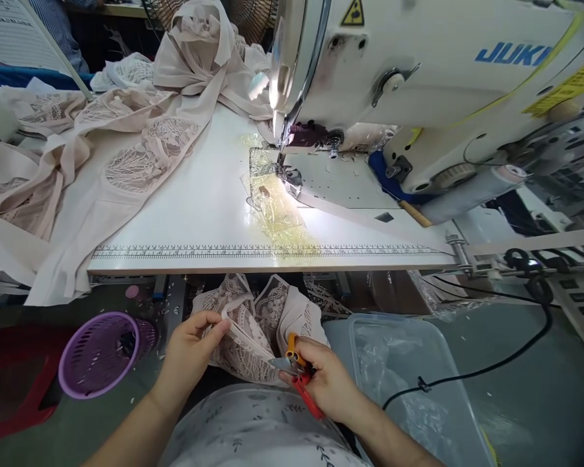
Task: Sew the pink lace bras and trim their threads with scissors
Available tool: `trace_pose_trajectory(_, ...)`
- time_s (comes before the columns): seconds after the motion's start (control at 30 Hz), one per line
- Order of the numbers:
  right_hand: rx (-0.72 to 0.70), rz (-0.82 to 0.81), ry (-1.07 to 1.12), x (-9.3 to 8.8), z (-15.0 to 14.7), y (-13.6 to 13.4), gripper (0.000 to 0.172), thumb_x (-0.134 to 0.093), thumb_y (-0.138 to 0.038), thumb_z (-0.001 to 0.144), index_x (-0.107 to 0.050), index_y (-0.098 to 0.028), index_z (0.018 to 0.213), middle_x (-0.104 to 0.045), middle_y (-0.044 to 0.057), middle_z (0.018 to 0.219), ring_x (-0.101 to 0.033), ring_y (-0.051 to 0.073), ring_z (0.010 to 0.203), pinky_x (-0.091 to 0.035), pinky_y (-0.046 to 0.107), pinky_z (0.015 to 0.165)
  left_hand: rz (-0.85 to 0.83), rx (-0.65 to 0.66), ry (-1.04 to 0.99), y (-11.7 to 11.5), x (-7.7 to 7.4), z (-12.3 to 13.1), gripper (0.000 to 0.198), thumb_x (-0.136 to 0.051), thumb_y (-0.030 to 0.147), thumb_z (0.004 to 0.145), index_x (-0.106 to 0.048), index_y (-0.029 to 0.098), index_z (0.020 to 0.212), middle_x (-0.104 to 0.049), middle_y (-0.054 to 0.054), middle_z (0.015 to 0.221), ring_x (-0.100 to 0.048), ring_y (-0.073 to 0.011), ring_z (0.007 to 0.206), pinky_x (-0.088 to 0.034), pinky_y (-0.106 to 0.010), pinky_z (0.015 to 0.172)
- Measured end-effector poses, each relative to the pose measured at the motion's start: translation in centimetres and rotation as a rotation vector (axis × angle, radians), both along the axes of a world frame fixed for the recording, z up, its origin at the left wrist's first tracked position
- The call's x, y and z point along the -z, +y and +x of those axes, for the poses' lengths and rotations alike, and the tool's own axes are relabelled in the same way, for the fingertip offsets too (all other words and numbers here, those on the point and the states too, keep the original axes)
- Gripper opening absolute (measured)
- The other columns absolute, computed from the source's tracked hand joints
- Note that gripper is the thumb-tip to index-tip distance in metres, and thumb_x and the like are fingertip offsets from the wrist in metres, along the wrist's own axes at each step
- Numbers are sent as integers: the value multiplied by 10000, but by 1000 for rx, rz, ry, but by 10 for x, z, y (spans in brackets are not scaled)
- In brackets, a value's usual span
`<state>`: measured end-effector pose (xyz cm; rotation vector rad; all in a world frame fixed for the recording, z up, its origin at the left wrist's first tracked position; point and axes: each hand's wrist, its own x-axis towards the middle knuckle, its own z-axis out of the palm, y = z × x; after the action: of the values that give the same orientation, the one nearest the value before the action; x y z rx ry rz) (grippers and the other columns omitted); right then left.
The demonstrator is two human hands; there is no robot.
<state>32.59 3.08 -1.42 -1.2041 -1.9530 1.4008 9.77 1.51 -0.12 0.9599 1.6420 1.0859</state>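
Observation:
A pale pink lace bra [246, 324] lies over my lap, below the front edge of the sewing table. My left hand [202, 340] pinches a narrow edge band of it between thumb and fingers. In my right hand [324, 376] is a pair of scissors [299, 376] with red and orange handles. Their blades point left and lie against the lace, close to the band. Whether the blades touch the fabric's edge I cannot tell. Part of the bra is hidden behind my right hand.
A JUKI sewing machine [394, 65] stands on the white table [199, 207], its needle area lit. More lace bras [150, 149] are heaped at the left. A purple basket [100, 353] is at lower left, a clear plastic bin [403, 363] at right, with a black cable [496, 353] over it.

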Motion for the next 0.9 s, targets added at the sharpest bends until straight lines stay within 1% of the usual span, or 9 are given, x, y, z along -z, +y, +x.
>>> trace_pose_trajectory(0.1,23,-50,17,0,0,-1,313,-611,-237,708,-328,-194,581,-351,-44,604,-317,95,559,-274,214,509,32,-41,-14,1,-1,9,221,-655,375,720,-602,170,657,-595,15,616,-534,-115,579,-445,-214,556)
trace_pose_trajectory(0.23,50,-277,98,-2,2,0,370,-670,-350,683,-345,-193,598,-330,-50,608,-282,92,562,-264,215,512,99,-84,21,-1,-1,17,198,-640,362,732,-566,182,692,-623,2,681,-565,-118,584,-470,-215,539)
trace_pose_trajectory(0.33,50,-445,161,0,5,2,396,-746,-415,615,-426,-184,641,-375,-48,611,-312,94,567,-278,219,527,247,-100,215,-4,1,19,149,-656,304,730,-570,198,791,-639,-6,753,-612,-128,641,-503,-215,563)
trace_pose_trajectory(0.4,52,-536,214,4,7,2,421,-773,-446,580,-458,-181,670,-393,-50,609,-315,91,557,-272,221,526,372,-93,331,-6,2,20,190,-650,253,743,-558,212,903,-633,3,763,-633,-129,653,-521,-211,561)
trace_pose_trajectory(0.53,69,-645,374,15,10,-2,425,-772,-468,592,-488,-177,713,-389,-51,615,-306,80,541,-244,223,510,511,-80,362,-7,0,27,298,-621,202,763,-507,218,1038,-634,-6,796,-651,-135,656,-537,-212,536)
trace_pose_trajectory(0.6,91,-684,445,20,10,-4,420,-780,-457,590,-495,-174,713,-400,-43,630,-329,83,550,-253,224,511,463,-79,316,-5,-4,30,284,-606,221,778,-507,211,1044,-635,-19,804,-647,-143,656,-537,-222,530)
trace_pose_trajectory(0.73,116,-697,481,19,6,-6,424,-790,-451,583,-488,-177,699,-402,-46,620,-335,79,542,-257,220,501,245,-43,66,2,-17,29,237,-584,276,803,-512,202,1016,-665,-38,820,-643,-145,653,-527,-217,517)
trace_pose_trajectory(0.8,117,-658,439,11,2,-4,419,-785,-454,590,-492,-182,712,-386,-59,587,-313,75,519,-247,213,481,247,-67,-5,6,-25,26,260,-616,276,778,-523,205,1010,-669,-21,805,-640,-133,644,-524,-200,523)
trace_pose_trajectory(0.9,111,-559,352,-10,-6,2,404,-783,-438,593,-494,-182,712,-375,-74,554,-289,67,494,-248,206,463,314,-167,-9,10,-36,21,305,-669,253,726,-556,216,1007,-651,16,761,-628,-110,625,-516,-167,529)
